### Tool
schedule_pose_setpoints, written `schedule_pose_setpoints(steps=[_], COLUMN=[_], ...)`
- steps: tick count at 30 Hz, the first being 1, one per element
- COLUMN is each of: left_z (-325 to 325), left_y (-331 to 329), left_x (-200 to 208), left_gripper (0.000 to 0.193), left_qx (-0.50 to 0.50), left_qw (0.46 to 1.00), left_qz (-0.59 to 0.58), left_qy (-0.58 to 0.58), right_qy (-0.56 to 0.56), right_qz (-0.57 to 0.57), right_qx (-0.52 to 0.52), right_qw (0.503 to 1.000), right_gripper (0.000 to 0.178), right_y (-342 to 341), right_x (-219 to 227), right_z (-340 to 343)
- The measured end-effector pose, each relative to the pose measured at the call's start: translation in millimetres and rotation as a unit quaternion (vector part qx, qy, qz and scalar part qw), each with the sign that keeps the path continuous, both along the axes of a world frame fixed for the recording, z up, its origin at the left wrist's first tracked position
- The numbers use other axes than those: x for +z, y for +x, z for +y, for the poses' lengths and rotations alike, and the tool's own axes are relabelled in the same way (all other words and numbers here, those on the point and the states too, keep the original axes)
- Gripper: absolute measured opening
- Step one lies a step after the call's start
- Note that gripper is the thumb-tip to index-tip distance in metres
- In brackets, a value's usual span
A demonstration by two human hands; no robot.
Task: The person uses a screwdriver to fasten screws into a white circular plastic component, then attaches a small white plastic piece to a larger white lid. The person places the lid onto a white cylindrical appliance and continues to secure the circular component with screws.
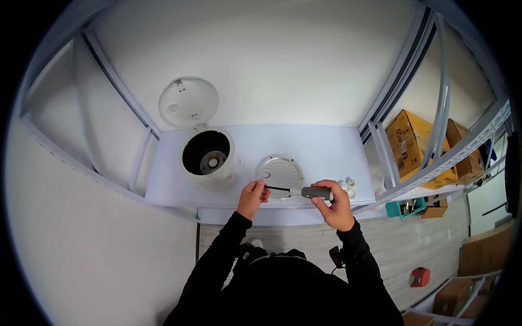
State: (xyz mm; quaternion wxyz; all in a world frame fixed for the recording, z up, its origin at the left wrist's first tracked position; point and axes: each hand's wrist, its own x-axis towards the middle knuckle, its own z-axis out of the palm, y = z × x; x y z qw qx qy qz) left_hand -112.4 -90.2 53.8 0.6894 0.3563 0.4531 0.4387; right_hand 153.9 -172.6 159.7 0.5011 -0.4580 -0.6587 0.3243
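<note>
My left hand (251,200) pinches one end of a thin black rod (278,188), which points right and has a small wider tip. In my right hand (338,209) is a dark grey cylindrical handle (315,193), lying level with its end toward the rod. The two are apart. Behind them on the table lies a round, shiny metal inner lid (284,168) with a hole at its left side. To the left stands a white rice cooker (217,182), its lid (188,103) swung up and its inside dark, with a round plate at the bottom.
Several small white round pieces (350,193) sit on the white table (326,146), right of my right hand. A metal frame (399,187) borders the table. Beyond it are a yellow carton (408,144), a teal bin (399,211) and a red stool (420,277).
</note>
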Motion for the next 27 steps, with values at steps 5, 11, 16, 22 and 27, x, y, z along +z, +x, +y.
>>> schedule_pose_setpoints(steps=[5, 11, 16, 22, 27], left_z=[26.6, 53.8, 63.1, 73.6, 79.7], left_y=[-27.8, -53.8, -54.1, -31.5, -26.3], left_x=[-16.7, -38.9, -79.4, -89.4, -84.9], left_gripper=[0.033, 0.042, 0.056, 0.059, 0.059], left_qx=[-0.064, -0.087, -0.062, -0.074, -0.104], left_qw=[0.997, 0.993, 0.898, 0.865, 0.86], left_qz=[0.031, 0.083, 0.355, 0.421, 0.455], left_qy=[0.0, 0.018, 0.251, 0.262, 0.206], right_qy=[0.006, 0.004, -0.029, -0.009, -0.019], right_qz=[-0.024, -0.084, -0.167, -0.214, -0.243], right_qx=[-0.025, -0.063, -0.11, -0.111, -0.107], right_qw=[0.999, 0.994, 0.979, 0.97, 0.964], right_gripper=[0.035, 0.034, 0.034, 0.036, 0.036], right_y=[-37.5, -66.4, -87.1, -107.1, -112.9], right_x=[-8.8, 2.1, 5.9, 0.6, -3.0], right_z=[28.3, 48.2, 61.1, 90.7, 112.1])
